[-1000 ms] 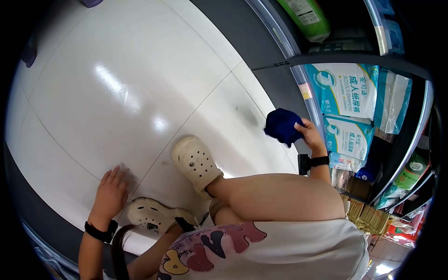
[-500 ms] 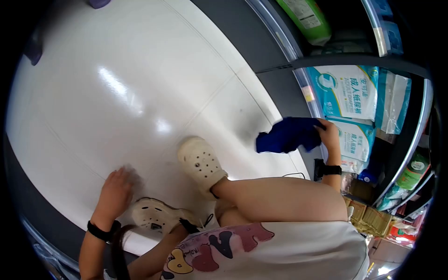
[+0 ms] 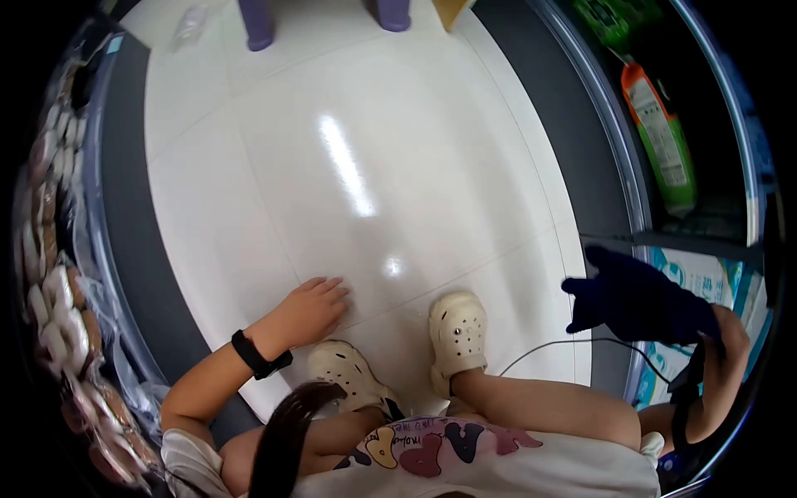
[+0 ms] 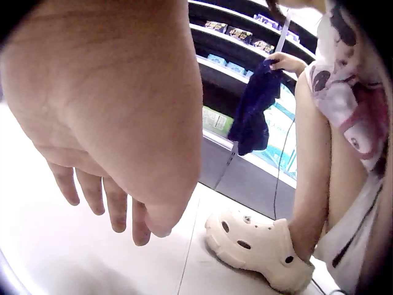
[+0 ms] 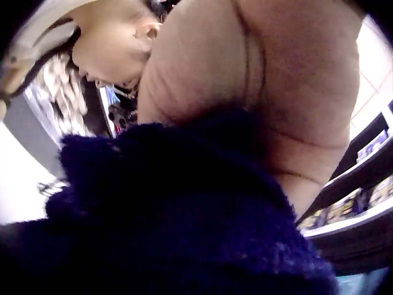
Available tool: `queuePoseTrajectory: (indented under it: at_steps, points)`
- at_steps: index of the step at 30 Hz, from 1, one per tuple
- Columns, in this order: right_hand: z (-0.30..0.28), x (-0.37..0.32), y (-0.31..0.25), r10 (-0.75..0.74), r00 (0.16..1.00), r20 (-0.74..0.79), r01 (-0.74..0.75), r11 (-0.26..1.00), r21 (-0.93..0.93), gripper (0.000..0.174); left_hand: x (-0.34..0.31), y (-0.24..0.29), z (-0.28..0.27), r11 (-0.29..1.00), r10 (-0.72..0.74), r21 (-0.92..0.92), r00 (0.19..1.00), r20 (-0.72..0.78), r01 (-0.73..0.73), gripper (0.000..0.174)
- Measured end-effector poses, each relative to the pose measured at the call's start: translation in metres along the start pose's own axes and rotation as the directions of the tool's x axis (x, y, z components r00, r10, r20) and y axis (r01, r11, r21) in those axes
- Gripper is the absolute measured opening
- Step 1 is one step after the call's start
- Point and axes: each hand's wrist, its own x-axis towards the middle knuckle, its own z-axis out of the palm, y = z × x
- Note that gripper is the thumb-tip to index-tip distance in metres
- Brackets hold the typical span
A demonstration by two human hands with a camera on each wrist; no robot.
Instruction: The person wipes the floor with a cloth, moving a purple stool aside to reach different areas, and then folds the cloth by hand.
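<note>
Dark blue cloth [image 3: 643,299] in the right hand [image 3: 730,334], beside the shelves [image 3: 610,124].

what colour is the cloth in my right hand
Dark navy blue: the cloth in your right hand shows best in the head view.

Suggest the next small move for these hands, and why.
Probably bring the dark blue cloth across toward the left hand, so both can hold it. The right hand grips only one end, beside the shelf packs, and the rest hangs loose, while the left hand is empty, fingers relaxed, above the floor.
</note>
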Motion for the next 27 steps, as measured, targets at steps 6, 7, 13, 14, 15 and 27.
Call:
queuePoseTrajectory:
  at_steps: [6,7,13,14,15,27]
  points:
    - [0.0,0.12,-0.081,-0.689,0.653,-0.315,0.738,0.672,0.06,0.033,-0.014,0.0,-0.024,0.991,-0.133,-0.031,0.976,-0.17,0.13,0.026]
    - [0.0,0.138,-0.1,-0.752,0.538,-0.381,0.833,0.544,0.103,0.029,-0.019,0.001,-0.03,0.985,-0.169,-0.05,0.965,-0.199,0.162,0.024]
    - [0.116,0.198,-0.177,-0.784,0.528,-0.327,0.847,0.457,0.273,0.044,-0.067,0.007,-0.05,0.921,-0.389,-0.142,0.879,-0.274,0.363,0.02]
    - [0.151,0.201,-0.181,-0.775,0.591,-0.226,0.801,0.529,0.281,0.052,-0.073,0.01,-0.051,0.89,-0.446,-0.203,0.869,-0.215,0.407,0.02]
    - [0.183,0.203,-0.185,-0.754,0.645,-0.125,0.752,0.597,0.279,0.061,-0.079,0.012,-0.049,0.853,-0.498,-0.261,0.854,-0.151,0.452,0.02]
    - [0.291,0.21,-0.164,-0.595,0.751,0.286,0.409,0.76,0.506,0.054,-0.081,-0.037,-0.014,0.816,-0.577,-0.243,0.759,-0.3,0.524,0.03]
